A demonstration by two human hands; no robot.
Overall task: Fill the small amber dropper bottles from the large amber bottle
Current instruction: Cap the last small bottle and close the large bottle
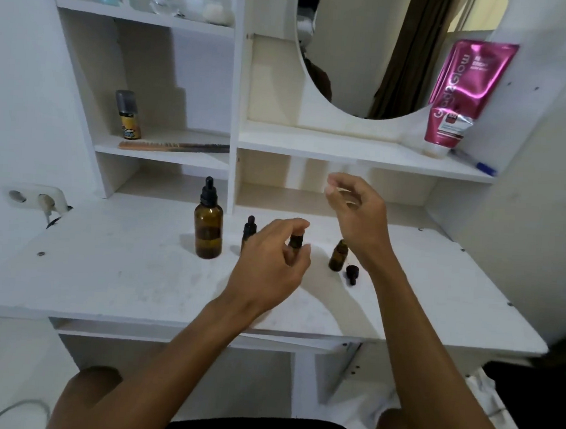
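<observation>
The large amber bottle (207, 232) stands upright on the white desk (120, 270) with its black dropper cap on. To its right is a capped small amber dropper bottle (249, 230), partly hidden by my left hand (268, 267). My left hand grips a second small amber bottle (295, 242) from above, fingertips over its top. A third small amber bottle (338, 255) stands open, and its black dropper cap (351, 274) lies on the desk beside it. My right hand (355, 212) is raised above that bottle, fingers pinched together and blurred, with nothing clearly visible in them.
Shelves rise behind the desk, holding a spray can (128, 114), a comb (172, 146), a pink tube (448, 125) and a pen (476, 164). A round mirror (370, 53) hangs above. A wall socket (38, 197) sits at the left edge.
</observation>
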